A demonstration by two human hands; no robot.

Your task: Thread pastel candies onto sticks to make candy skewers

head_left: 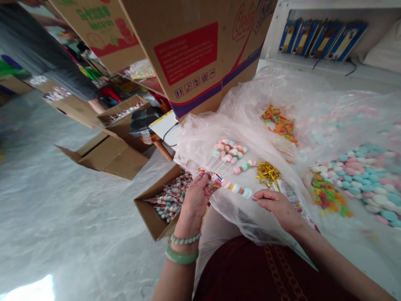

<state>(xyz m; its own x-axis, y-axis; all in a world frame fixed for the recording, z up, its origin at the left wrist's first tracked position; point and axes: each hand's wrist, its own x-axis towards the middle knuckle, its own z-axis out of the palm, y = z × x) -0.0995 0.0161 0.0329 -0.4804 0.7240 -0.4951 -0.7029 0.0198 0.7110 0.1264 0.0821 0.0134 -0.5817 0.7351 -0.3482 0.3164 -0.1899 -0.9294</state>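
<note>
My left hand (196, 198) pinches the wrapped end of a candy skewer (233, 187), a stick strung with pastel marshmallow-like pieces. My right hand (275, 205) grips the stick's other end, just right of the last blue piece. The skewer lies across a clear plastic sheet (250, 221) over my lap. Behind it rests a bundle of finished skewers (227, 152). A tuft of gold twist ties (267, 173) lies just above my right hand.
An open cardboard box (150, 217) of wrapped skewers stands by my left knee. Loose pastel candies (366, 175) and coloured ring candies (327, 196) fill the plastic at right. A large printed carton (188, 50) looms behind; more open boxes (109, 154) sit on the floor at left.
</note>
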